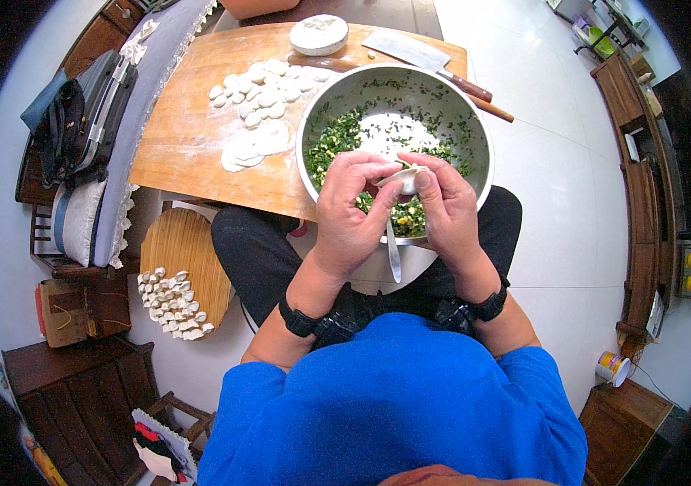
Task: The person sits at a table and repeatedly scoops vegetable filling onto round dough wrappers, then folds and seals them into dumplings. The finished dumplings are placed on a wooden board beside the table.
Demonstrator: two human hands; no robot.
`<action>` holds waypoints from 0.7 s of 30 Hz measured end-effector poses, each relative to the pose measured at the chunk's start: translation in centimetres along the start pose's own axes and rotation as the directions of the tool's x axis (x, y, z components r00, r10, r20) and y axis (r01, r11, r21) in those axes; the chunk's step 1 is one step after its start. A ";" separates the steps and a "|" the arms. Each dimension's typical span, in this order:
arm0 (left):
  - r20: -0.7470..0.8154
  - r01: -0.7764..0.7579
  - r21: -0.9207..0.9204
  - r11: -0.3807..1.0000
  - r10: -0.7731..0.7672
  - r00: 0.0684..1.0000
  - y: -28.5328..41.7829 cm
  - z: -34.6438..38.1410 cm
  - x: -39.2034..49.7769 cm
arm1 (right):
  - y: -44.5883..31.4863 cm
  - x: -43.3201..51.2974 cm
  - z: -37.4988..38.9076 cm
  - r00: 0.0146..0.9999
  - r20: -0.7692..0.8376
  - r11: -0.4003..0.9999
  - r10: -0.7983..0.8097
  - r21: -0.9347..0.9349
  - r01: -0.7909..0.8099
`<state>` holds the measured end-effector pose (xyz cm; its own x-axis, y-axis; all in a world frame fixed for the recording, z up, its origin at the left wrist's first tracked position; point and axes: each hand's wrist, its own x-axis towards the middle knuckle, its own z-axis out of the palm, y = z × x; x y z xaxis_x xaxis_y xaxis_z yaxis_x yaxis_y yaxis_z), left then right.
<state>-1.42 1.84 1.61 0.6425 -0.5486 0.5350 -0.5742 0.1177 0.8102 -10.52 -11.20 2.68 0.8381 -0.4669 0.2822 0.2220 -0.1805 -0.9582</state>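
Both my left hand [354,209] and my right hand [451,209] pinch a partly folded dumpling [406,179] between thumbs and fingers, with green filling showing at its top. They are above the near side of a steel bowl [486,176] of chopped greens and yellow bits [336,143]. A metal spoon [394,255] leans over the bowl's near rim, its handle towards me. Left of the bowl, flat round wrappers [254,149] lie overlapped on a floured wooden board [181,146], with small dough pieces [266,91] behind them.
A bowl of flour [319,33] stands at the board's far edge. A cleaver [409,50] and a rolling pin [491,109] lie behind the steel bowl, handles past the board. Lower left, a round bamboo board [190,243] holds rows of folded dumplings [172,304].
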 end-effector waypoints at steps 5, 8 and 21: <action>-0.050 0.153 -0.165 0.974 -0.163 0.985 -0.3 -0.1 0.1 | 0.3 0.1 -0.2 0.995 0.032 0.993 0.092 0.065 -0.094; 0.125 0.241 -0.242 0.940 -0.216 0.968 -0.5 -0.8 1.0 | 0.8 0.0 -0.2 0.983 0.099 0.961 0.156 0.214 -0.174; 0.463 0.427 -0.334 0.840 -0.248 0.851 0.5 -0.4 1.7 | 1.2 -0.3 -0.5 0.938 0.252 0.945 0.239 0.163 -0.284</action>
<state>-0.37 1.31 3.01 0.4540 -0.8795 0.1430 -0.0387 0.1409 0.9893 -10.73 -11.74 1.46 0.9645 -0.2630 0.0236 0.0524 0.1030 -0.9933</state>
